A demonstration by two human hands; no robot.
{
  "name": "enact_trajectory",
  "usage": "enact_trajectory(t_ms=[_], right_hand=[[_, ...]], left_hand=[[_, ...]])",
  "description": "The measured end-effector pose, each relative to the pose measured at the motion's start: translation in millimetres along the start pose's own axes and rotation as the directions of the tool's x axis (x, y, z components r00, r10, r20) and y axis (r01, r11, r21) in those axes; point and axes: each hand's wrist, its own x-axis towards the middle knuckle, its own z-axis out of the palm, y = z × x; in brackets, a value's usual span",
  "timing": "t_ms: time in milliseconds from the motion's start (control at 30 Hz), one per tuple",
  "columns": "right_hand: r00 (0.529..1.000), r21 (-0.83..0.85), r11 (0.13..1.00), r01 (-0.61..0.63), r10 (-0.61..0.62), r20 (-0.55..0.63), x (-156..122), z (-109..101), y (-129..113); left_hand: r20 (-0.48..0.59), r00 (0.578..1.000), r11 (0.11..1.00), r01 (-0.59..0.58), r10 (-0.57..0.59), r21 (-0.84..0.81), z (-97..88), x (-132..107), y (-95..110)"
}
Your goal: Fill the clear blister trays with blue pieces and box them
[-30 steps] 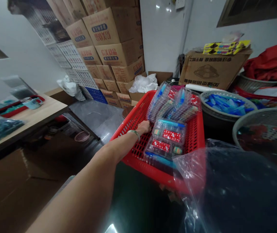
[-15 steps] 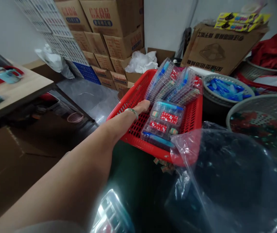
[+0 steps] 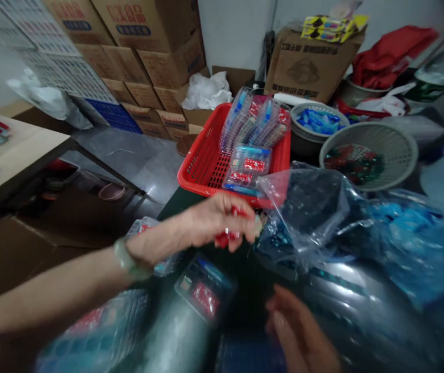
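My left hand (image 3: 217,223) hovers over the dark table in front of the red basket (image 3: 202,166), fingers curled round small red pieces (image 3: 227,238); the frame is blurred by motion. My right hand (image 3: 303,336) comes in low at the bottom edge, its fingers partly bent with nothing visible in them. Under my hands lie clear plastic cases (image 3: 204,287) with red and blue contents. The red basket holds several more such cases (image 3: 248,166), some stacked upright at its back.
A clear plastic bag (image 3: 315,212) of dark and blue items lies right of my left hand. Round baskets (image 3: 369,150) stand behind it. Cardboard boxes (image 3: 144,57) are stacked at the back. A wooden table (image 3: 8,155) stands at the left.
My left hand has pulled back out of the red basket toward me and now grips small red pieces. My right hand has come into view. The view has tilted down.
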Motion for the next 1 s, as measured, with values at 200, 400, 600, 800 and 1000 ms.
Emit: enact_trajectory(t_ms=[200, 400, 600, 800, 1000], right_hand=[[0.996, 0.224, 0.971, 0.079, -0.084, 0.013, -17.5, -11.8, -1.1], [0.999, 0.288, 0.956, -0.049, 0.046, 0.017, -63.3, -30.3, 37.8], [0.996, 0.402, 0.912, -0.077, 0.087, -0.007, -81.7, -39.1, 67.2], [0.987, 0.474, 0.875, -0.095, 0.021, 0.158, -99.7, -43.5, 88.8], [0.992, 0.321, 0.945, 0.058, -0.091, 0.087, -119.4, -39.7, 99.0]], left_hand=[[0.182, 0.965, 0.94, 0.229, -0.187, -0.251, 102.0, -48.2, -77.5], [0.209, 0.956, 0.941, 0.251, -0.205, -0.226, 153.3, -51.0, -99.9], [0.295, 0.948, 0.969, 0.179, -0.123, -0.173, 178.8, -60.5, -117.2], [0.323, 0.945, 0.983, 0.107, -0.054, -0.146, 193.5, -71.0, -135.3], [0.312, 0.949, 0.994, 0.077, -0.05, -0.077, 209.5, -87.0, -147.3]])
